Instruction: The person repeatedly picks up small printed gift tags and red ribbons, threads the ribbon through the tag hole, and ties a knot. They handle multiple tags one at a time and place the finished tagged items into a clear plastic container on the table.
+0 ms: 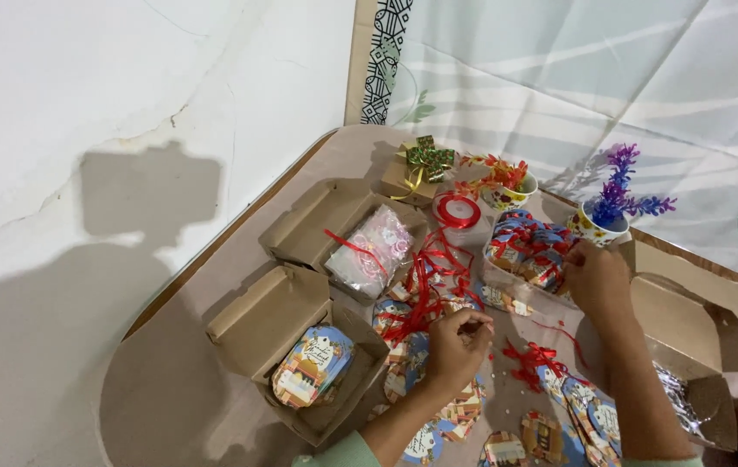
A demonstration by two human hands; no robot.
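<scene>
Tabletop covered in brown paper fills the scene, set into a corner between a cracked white wall and a pale leaf-print curtain. Largest among the things on it are three open cardboard boxes: one at the right edge with silvery filler inside, one at the near left holding a printed round tag packet, and one behind it holding a clear pink-patterned pouch tied with red ribbon. A small closed gift box with a green-and-gold bow sits at the far end, beside a cup of orange flowers and a cup of purple flowers. A clear tray of ribboned tags stands between the cups and the hands, with a red ribbon spool just to its left. Loose red ribbon trails over scattered printed tags at the centre. The person's right hand reaches to the tray's right edge, fingers curled down onto the tags there; whether it grips one cannot be told. The left hand hovers over the scattered tags, fingertips pinched together on a small piece near the ribbon, too small to identify
</scene>
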